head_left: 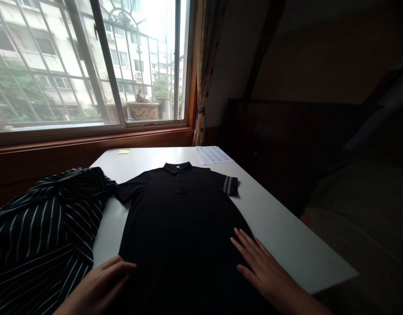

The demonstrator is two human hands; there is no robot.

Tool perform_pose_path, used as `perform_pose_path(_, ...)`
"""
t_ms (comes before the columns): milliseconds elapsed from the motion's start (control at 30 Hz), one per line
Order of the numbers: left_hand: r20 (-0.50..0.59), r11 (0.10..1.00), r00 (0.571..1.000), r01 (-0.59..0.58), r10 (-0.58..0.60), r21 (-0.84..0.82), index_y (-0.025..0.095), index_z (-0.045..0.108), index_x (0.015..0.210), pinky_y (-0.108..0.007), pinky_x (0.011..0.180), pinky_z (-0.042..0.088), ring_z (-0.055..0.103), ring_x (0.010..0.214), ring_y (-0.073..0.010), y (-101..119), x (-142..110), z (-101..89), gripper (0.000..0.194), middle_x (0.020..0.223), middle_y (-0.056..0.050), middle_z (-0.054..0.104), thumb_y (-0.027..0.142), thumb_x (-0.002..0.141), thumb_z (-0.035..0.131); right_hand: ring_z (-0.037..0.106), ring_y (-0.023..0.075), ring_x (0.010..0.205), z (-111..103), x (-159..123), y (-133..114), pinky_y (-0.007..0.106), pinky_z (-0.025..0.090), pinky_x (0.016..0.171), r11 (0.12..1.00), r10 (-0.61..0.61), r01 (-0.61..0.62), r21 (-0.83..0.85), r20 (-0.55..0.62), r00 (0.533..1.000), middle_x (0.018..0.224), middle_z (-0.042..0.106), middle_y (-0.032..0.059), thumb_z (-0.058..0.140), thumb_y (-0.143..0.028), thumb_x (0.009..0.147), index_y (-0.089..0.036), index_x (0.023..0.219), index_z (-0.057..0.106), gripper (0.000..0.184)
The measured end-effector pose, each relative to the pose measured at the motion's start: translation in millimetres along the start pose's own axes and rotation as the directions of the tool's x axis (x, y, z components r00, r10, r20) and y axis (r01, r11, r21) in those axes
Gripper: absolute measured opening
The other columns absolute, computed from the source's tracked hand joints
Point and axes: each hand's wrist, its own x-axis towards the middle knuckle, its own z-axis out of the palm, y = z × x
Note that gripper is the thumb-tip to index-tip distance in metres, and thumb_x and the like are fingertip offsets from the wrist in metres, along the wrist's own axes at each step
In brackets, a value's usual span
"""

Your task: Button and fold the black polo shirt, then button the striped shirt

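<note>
A black polo shirt (181,218) lies face up and spread out on a white table (283,236), collar toward the window. Its right-hand sleeve carries two grey stripes. My right hand (258,262) rests flat on the shirt near its right edge, fingers stretched and slightly spread. My left hand (106,280) is at the shirt's left edge, its fingers bent over the cloth and the thumb a little apart. The lower part of the shirt is dark and runs out of view between my hands.
A heaped dark garment with white stripes (47,223) covers the table's left side and touches the shirt's left sleeve. Toward the back lie a yellow note (124,151) and printed sheets (214,155). Behind are a barred window (148,65) and a curtain (203,87).
</note>
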Motion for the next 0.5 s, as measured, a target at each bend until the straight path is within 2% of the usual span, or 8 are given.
perform_pose_path(133,0.095,0.993,0.991,0.101,-0.095,-0.062,0.035,0.071,0.115,-0.025,0.085,0.058,0.071,0.095,-0.0195,-9,-3,-12.1,0.028,0.107,0.001,0.074,0.038,0.095,0.052,0.009,0.0301,0.150,1,-7,-9,0.057,0.011,0.120,0.998,0.000,-0.004,0.070,0.059,0.998,0.164,0.006,-0.0027,0.042,-0.058,0.098,-0.042,0.154,0.019,0.063)
perform_pose_path(300,0.084,0.978,0.980,0.188,-0.180,-0.093,0.035,0.073,0.114,-0.029,0.088,0.058,0.070,0.099,-0.0226,-22,-10,-22.4,0.031,0.110,0.001,0.074,0.048,0.091,0.056,0.010,0.0336,0.150,-19,-16,-22,0.056,0.015,0.120,0.979,-0.045,0.003,0.204,0.202,0.978,0.164,0.005,-0.0019,0.052,-0.059,0.093,-0.042,0.151,0.028,0.065)
perform_pose_path(400,0.053,0.969,0.973,0.230,-0.226,-0.093,0.036,0.073,0.113,-0.032,0.092,0.057,0.068,0.104,-0.0239,-29,-16,-17.8,0.033,0.113,0.001,0.074,0.053,0.090,0.056,0.019,0.0334,0.149,-39,-16,-27,0.051,0.021,0.120,0.961,-0.047,-0.030,0.274,0.271,0.962,0.164,0.016,-0.0014,0.054,-0.059,0.091,-0.041,0.147,0.041,0.060)
perform_pose_path(500,0.043,0.954,0.961,0.276,-0.273,-0.121,0.036,0.073,0.113,-0.035,0.094,0.056,0.067,0.107,-0.0248,-35,-24,-8.8,0.035,0.115,0.001,0.073,0.055,0.090,0.055,0.031,0.0320,0.145,-56,-9,-27,0.048,0.027,0.119,0.942,-0.013,-0.074,0.327,0.256,0.967,0.159,0.033,0.0003,0.055,-0.058,0.091,-0.039,0.142,0.050,0.055)
